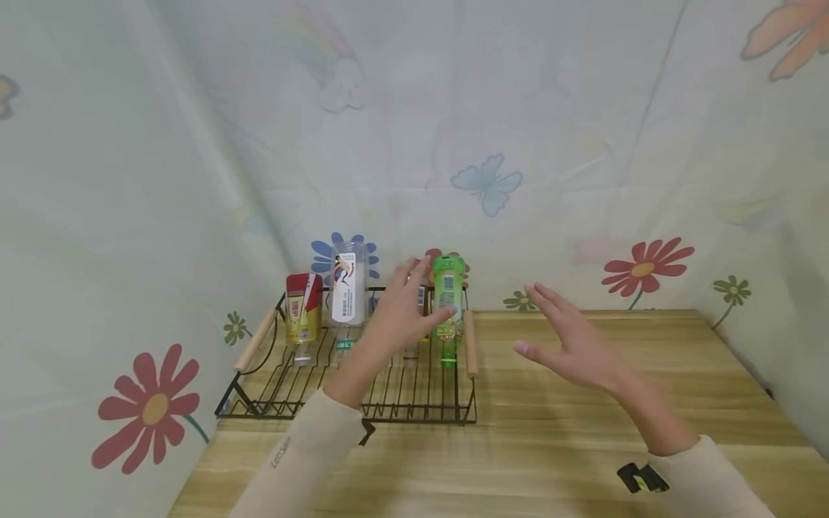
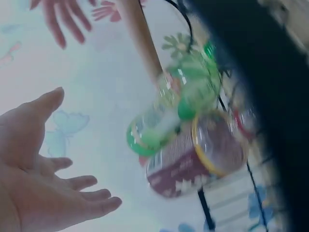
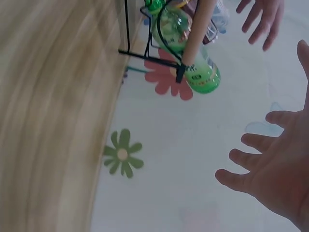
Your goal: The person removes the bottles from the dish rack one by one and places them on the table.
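Head view shows the left hand (image 1: 400, 313) and the right hand (image 1: 576, 349) raised, fingers spread, the right above a wooden table (image 1: 550, 467), the left near a black wire rack (image 1: 471, 352) where bottles (image 1: 348, 288) sit neck down, the green bottle (image 1: 447, 288) rightmost, before a flowered cloth (image 1: 550, 108)

Flower-printed sheets (image 1: 550, 108) around a wood-grain table (image 1: 550, 446) suggest a booth.

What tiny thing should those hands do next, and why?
Perhaps draw the left hand back, away from the green bottle: it and the right hand are open and empty, and the bottle sits cap-down in the rack without being held.
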Demonstrator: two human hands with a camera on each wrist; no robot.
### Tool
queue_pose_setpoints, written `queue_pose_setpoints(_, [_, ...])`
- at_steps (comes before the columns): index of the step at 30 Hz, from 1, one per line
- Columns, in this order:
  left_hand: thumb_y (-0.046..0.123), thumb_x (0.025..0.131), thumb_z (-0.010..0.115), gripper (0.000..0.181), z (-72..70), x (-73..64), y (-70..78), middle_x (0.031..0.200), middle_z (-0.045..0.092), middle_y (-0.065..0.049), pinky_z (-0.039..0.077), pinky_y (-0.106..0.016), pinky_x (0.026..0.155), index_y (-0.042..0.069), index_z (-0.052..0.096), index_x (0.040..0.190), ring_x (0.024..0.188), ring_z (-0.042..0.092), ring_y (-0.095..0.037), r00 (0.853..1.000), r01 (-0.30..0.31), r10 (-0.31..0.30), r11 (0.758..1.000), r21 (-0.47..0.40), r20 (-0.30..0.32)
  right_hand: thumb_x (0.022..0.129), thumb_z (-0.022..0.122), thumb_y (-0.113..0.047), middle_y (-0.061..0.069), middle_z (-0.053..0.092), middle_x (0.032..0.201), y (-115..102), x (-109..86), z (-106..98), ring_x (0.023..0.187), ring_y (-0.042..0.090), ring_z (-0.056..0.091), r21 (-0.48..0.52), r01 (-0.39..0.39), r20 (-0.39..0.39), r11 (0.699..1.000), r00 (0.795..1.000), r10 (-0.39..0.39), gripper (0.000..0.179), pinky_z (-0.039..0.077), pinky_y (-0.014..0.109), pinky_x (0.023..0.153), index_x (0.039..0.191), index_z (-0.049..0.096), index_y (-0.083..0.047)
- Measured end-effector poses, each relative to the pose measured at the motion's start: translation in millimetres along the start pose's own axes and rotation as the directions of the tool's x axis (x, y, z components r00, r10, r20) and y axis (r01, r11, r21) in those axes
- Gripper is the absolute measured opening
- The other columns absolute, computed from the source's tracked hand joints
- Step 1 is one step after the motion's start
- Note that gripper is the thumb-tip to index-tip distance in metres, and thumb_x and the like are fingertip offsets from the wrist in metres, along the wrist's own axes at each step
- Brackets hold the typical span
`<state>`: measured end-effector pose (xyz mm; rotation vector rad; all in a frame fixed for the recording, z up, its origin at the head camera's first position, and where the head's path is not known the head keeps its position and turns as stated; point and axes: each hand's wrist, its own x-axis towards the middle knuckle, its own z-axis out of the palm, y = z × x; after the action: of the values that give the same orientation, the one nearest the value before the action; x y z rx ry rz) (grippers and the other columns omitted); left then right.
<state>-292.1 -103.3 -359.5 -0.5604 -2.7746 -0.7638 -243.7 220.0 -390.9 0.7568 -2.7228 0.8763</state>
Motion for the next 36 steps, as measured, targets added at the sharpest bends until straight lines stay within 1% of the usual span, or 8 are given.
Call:
queue_pose_setpoints(4, [0.060,0.095,0.072,0.102,12.5,0.5,6.4,0.174,0.022,-0.010,0.033,-0.064,0.120,0.025,0.015,0.172,0.159,0.022,-0.036,0.999,0.032,-0.033,0.989,-0.146,-0.006,0.102,0.069,-0.046,0.010,0.017,0.176,-4.4,1.1,21.1,0.159,0.044,0.017,0.111,0.005,-0.025,0.994,1.000,-0.003,0.090,0.023,0.078,0.117,0.171,0.017,-0.025])
queue_pose_setpoints(7, [0.059,0.094,0.075,0.103,20.0,-1.4,9.9,0.173,0.026,-0.009,0.034,-0.066,0.119,0.023,0.017,0.171,0.157,0.027,-0.036,0.997,0.069,-0.073,0.968,-0.240,-0.009,0.103,0.068,-0.043,0.011,0.020,0.175,-7.1,3.2,35.2,0.159,0.043,0.019,0.185,0.008,-0.047,0.983,0.999,0.001,0.086,0.023,0.076,0.118,0.171,0.019,-0.025])
queue_pose_setpoints(12, [0.060,0.093,0.076,0.105,33.5,0.6,13.5,0.172,0.028,-0.013,0.040,-0.064,0.116,0.017,0.019,0.171,0.152,0.037,-0.037,0.993,0.104,-0.117,0.937,-0.335,-0.019,0.107,0.063,-0.039,0.011,0.024,0.174,-9.2,6.6,57.7,0.158,0.043,0.023,0.351,-0.018,-0.062,0.936,0.997,0.042,0.077,0.028,0.073,0.118,0.170,0.022,-0.024])
queue_pose_setpoints(18, [0.058,0.091,0.078,0.108,49.4,3.6,12.2,0.166,0.034,-0.020,0.046,-0.062,0.109,0.020,0.015,0.171,0.138,0.051,-0.043,0.986,0.152,-0.164,0.891,-0.428,0.008,0.110,0.057,-0.041,0.013,0.026,0.173,-9.1,7.9,86.1,0.156,0.045,0.027,0.581,-0.107,-0.008,0.807,0.990,0.137,0.070,0.034,0.072,0.116,0.169,0.025,-0.022])
queue_pose_setpoints(21, [0.056,0.092,0.078,0.108,57.4,3.3,9.6,0.162,0.036,-0.024,0.049,-0.062,0.104,0.020,0.013,0.172,0.130,0.055,-0.043,0.985,0.167,-0.172,0.881,-0.443,0.027,0.111,0.054,-0.042,0.018,0.029,0.171,-9.8,7.5,99.9,0.154,0.047,0.031,0.662,-0.157,0.028,0.733,0.982,0.184,0.069,0.038,0.070,0.114,0.169,0.025,-0.019])
queue_pose_setpoints(25, [0.053,0.095,0.076,0.103,66.9,3.3,6.6,0.153,0.043,-0.025,0.053,-0.059,0.097,0.016,0.016,0.171,0.120,0.059,-0.039,0.988,0.152,-0.148,0.874,-0.461,0.046,0.111,0.053,-0.043,0.022,0.029,0.169,-13.8,5.9,113.0,0.152,0.047,0.034,0.744,-0.216,0.074,0.633,0.967,0.243,0.068,0.044,0.067,0.111,0.168,0.027,-0.016])
queue_pose_setpoints(31, [0.046,0.096,0.075,0.098,69.7,4.1,6.9,0.128,0.059,-0.022,0.057,-0.049,0.084,0.008,0.020,0.168,0.098,0.065,-0.028,0.990,0.142,-0.134,0.872,-0.469,0.051,0.109,0.058,-0.047,0.023,0.040,0.163,-24.9,5.0,118.6,0.145,0.046,0.044,0.782,-0.296,0.145,0.548,0.942,0.303,0.069,0.049,0.067,0.105,0.165,0.034,-0.014])
queue_pose_setpoints(36, [0.049,0.097,0.073,0.098,66.9,6.2,14.7,0.142,0.051,-0.025,0.056,-0.053,0.088,0.008,0.018,0.168,0.105,0.062,-0.032,0.982,0.189,-0.181,0.895,-0.404,0.059,0.109,0.059,-0.043,0.027,0.045,0.157,-31.8,4.4,116.7,0.139,0.047,0.049,0.803,-0.355,0.223,0.480,0.924,0.310,0.067,0.056,0.061,0.099,0.165,0.033,-0.016])
